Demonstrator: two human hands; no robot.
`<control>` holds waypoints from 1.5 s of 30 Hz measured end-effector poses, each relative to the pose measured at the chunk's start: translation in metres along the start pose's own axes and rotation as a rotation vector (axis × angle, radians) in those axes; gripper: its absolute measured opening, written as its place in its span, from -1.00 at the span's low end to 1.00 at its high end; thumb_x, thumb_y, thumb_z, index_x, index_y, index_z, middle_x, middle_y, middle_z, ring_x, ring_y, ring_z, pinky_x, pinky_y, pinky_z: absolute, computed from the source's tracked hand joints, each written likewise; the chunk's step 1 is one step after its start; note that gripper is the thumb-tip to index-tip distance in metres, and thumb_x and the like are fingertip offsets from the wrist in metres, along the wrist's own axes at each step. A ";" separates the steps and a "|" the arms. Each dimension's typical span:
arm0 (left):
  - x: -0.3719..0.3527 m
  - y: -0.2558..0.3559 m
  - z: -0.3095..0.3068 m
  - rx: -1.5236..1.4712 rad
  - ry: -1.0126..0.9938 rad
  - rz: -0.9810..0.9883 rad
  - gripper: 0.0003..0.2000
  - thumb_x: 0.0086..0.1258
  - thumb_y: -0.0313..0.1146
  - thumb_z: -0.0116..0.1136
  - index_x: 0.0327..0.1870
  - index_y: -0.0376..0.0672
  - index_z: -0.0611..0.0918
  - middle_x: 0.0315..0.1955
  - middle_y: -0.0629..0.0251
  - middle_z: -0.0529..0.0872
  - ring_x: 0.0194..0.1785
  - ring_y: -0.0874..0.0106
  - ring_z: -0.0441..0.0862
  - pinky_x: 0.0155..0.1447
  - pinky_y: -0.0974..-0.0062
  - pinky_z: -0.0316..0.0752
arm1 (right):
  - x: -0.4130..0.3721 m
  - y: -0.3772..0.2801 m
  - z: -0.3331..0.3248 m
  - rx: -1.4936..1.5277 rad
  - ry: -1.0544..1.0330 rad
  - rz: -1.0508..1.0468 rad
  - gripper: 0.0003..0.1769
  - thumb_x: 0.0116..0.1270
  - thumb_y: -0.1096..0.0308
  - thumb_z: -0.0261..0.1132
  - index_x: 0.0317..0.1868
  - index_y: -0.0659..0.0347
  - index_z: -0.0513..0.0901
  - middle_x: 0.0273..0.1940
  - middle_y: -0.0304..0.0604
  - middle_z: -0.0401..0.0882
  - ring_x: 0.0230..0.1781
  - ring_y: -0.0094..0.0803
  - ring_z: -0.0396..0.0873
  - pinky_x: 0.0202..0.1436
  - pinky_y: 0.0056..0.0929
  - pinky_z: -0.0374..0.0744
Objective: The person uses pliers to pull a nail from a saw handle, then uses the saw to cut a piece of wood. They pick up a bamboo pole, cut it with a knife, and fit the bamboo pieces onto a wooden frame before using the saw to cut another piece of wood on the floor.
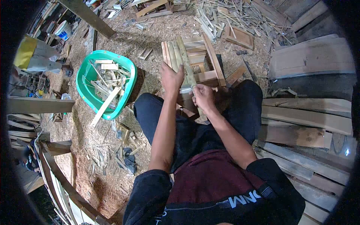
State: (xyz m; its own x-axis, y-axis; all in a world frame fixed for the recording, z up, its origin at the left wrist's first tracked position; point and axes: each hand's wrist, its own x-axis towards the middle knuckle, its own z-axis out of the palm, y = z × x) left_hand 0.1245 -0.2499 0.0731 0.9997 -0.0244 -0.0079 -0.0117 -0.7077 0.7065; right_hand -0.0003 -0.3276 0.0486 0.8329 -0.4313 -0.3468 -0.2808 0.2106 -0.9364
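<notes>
My left hand (172,78) is closed around the lower part of several narrow wooden slats (173,54), its thumb on their right side. A longer, rough-edged wooden strip (183,56) slants beside those slats. My right hand (204,97) has its fingers wrapped round the lower part of this strip. Between the two hands shows a short, pale, shiny piece (185,90) that I cannot make out clearly. Behind the strip, between my knees, stands a small wooden frame (214,60) with crosspieces; its lower part is partly hidden by my right hand.
A green plastic tub (80,80) of wood offcuts stands at the left, one long piece sticking out. Sawdust covers the floor. Boards (307,116) lie along the right, and scrap sticks (210,22) are heaped at the back. A wooden post (88,17) rises at upper left.
</notes>
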 end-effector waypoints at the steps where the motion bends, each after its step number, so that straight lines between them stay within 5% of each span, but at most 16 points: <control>1: 0.001 -0.003 0.003 -0.006 0.038 0.044 -0.29 0.19 -0.12 0.28 0.24 -0.44 0.29 0.13 -0.29 0.43 0.16 -0.14 0.47 0.18 0.08 0.40 | -0.004 -0.005 -0.002 0.019 0.007 -0.003 -0.75 0.47 0.32 0.08 -0.32 0.30 0.56 -0.55 -0.28 0.54 -0.71 -0.62 0.42 -0.72 -0.58 0.37; 6: 0.004 -0.013 0.007 0.014 0.210 0.305 -0.35 0.25 -0.21 0.17 0.29 -0.41 0.27 0.19 -0.24 0.40 0.32 -0.10 0.31 0.31 0.05 0.26 | -0.006 -0.023 -0.030 -0.203 -0.026 -0.337 -0.79 0.44 0.36 0.12 -0.30 0.34 0.55 -0.51 -0.25 0.58 -0.67 -0.63 0.42 -0.63 -0.57 0.38; 12: 0.007 -0.016 0.009 0.379 -0.109 0.506 -0.43 0.33 -0.13 0.01 0.31 -0.26 0.35 0.37 -0.01 0.30 0.47 0.05 0.16 0.40 -0.13 0.13 | 0.010 -0.051 -0.056 -0.535 0.061 -0.594 -0.80 0.34 0.40 0.19 -0.17 0.39 0.60 -0.49 -0.15 0.65 -0.51 -0.48 0.60 -0.43 -0.48 0.51; 13: 0.010 -0.016 0.009 0.387 -0.144 0.512 -0.42 0.35 -0.11 -0.02 0.32 -0.26 0.34 0.38 0.00 0.29 0.48 0.06 0.15 0.40 -0.15 0.12 | -0.004 -0.082 -0.055 -0.537 0.027 -0.460 -0.80 0.31 0.41 0.20 -0.16 0.38 0.62 -0.46 -0.11 0.68 -0.47 -0.48 0.64 -0.39 -0.47 0.54; 18: 0.030 -0.020 0.002 0.416 -0.314 0.462 -0.39 0.38 -0.05 -0.06 0.39 -0.18 0.29 0.43 0.09 0.23 0.51 0.16 0.11 0.39 -0.18 0.15 | 0.026 -0.068 -0.067 -0.527 0.026 -0.519 -0.77 0.30 0.42 0.21 -0.11 0.38 0.63 -0.46 -0.10 0.69 -0.44 -0.45 0.67 -0.35 -0.43 0.58; 22: 0.046 -0.019 -0.004 0.241 -0.361 0.489 -0.53 0.36 -0.12 0.01 0.20 -0.21 0.44 0.24 0.01 0.45 0.36 0.07 0.33 0.31 -0.10 0.27 | 0.032 -0.066 -0.070 -0.626 0.034 -0.525 -0.76 0.28 0.40 0.22 -0.11 0.38 0.64 -0.45 -0.03 0.68 -0.44 -0.36 0.68 -0.34 -0.38 0.57; 25: 0.021 0.009 -0.024 0.024 -0.048 0.474 -0.65 0.31 -0.28 0.11 0.05 -0.25 0.51 0.04 -0.04 0.55 0.18 0.01 0.46 0.24 0.00 0.34 | 0.019 -0.080 -0.076 -0.675 0.031 -0.587 -0.75 0.24 0.35 0.24 -0.16 0.38 0.63 -0.45 0.07 0.65 -0.43 -0.18 0.67 -0.33 -0.31 0.56; 28: -0.018 0.043 -0.036 -0.147 0.018 0.866 -0.71 0.25 -0.41 0.14 -0.02 -0.29 0.54 -0.07 -0.04 0.58 0.09 0.00 0.49 0.21 0.06 0.36 | 0.011 -0.096 -0.088 -0.784 -0.079 -0.596 -0.73 0.20 0.31 0.26 -0.23 0.38 0.60 -0.46 0.16 0.60 -0.40 0.01 0.64 -0.31 -0.22 0.54; 32: -0.049 0.064 -0.028 0.032 -0.273 1.226 -0.68 0.15 -0.41 0.16 -0.05 -0.28 0.58 -0.14 -0.02 0.61 0.14 0.09 0.49 0.30 0.06 0.27 | -0.016 -0.113 -0.098 -0.827 -0.211 -0.593 -0.74 0.18 0.30 0.25 -0.32 0.39 0.53 -0.44 0.20 0.56 -0.35 0.13 0.60 -0.30 -0.11 0.51; 36: -0.065 0.053 -0.022 0.036 -0.570 1.127 -0.59 0.03 -0.37 0.23 -0.03 -0.25 0.59 -0.15 0.08 0.65 0.04 0.14 0.56 0.31 0.11 0.26 | -0.031 -0.094 -0.118 -0.943 -0.280 -0.624 -0.76 0.21 0.30 0.24 -0.31 0.36 0.49 -0.40 0.18 0.57 -0.29 0.16 0.58 -0.25 -0.04 0.52; 41: -0.086 0.052 -0.027 0.070 -0.621 1.044 -0.67 0.02 -0.38 0.26 -0.14 -0.20 0.60 -0.30 0.08 0.67 -0.19 0.06 0.62 -0.06 0.20 0.50 | -0.046 -0.082 -0.125 -1.047 -0.345 -0.538 -0.76 0.25 0.26 0.16 -0.31 0.30 0.54 -0.30 0.14 0.62 -0.26 0.14 0.60 -0.16 0.04 0.57; 45: -0.094 0.052 -0.026 0.041 -0.641 1.006 -0.73 0.01 -0.41 0.27 -0.21 -0.19 0.63 -0.32 0.10 0.69 -0.20 0.10 0.65 -0.06 0.21 0.52 | -0.051 -0.077 -0.130 -1.033 -0.353 -0.587 -0.80 0.22 0.30 0.20 -0.32 0.29 0.54 -0.37 0.09 0.60 -0.31 0.10 0.61 -0.21 0.00 0.56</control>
State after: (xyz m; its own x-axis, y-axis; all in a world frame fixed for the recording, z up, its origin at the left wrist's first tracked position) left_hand 0.0306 -0.2658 0.1287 0.3482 -0.9207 0.1762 -0.7956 -0.1908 0.5751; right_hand -0.0828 -0.4357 0.1312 0.9975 0.0665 0.0233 0.0671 -0.7937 -0.6047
